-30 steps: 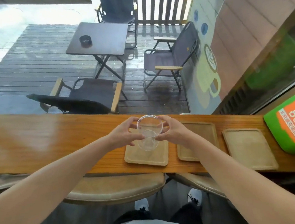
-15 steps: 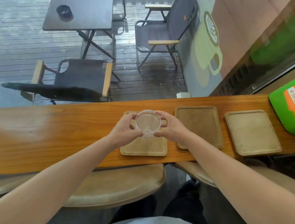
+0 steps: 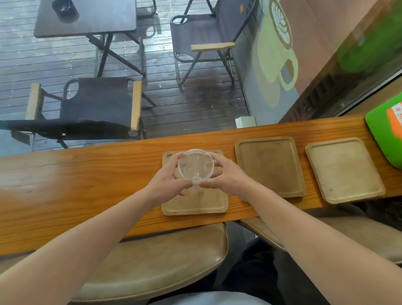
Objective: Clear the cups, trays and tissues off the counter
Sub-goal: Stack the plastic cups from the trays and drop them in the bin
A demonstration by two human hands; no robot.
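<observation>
A clear cup [image 3: 195, 166] is gripped from both sides by the left hand [image 3: 166, 185] and right hand [image 3: 226, 178], above the leftmost wooden tray [image 3: 194, 204]. Two more trays [image 3: 269, 168] [image 3: 343, 170] are laid to its right on the wooden counter [image 3: 65, 187]; whether the cup touches its tray cannot be told.

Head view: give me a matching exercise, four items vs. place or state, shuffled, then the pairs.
Items:
1. clear cup
2. darker middle tray
3. pale tray
4. green sign

Place or state:
A. at the counter's far right end
B. held between both hands, left hand and right hand
C. bare, right of the hands
D. bare, next to the green sign

Pairs: 1-B, 2-C, 3-D, 4-A
</observation>
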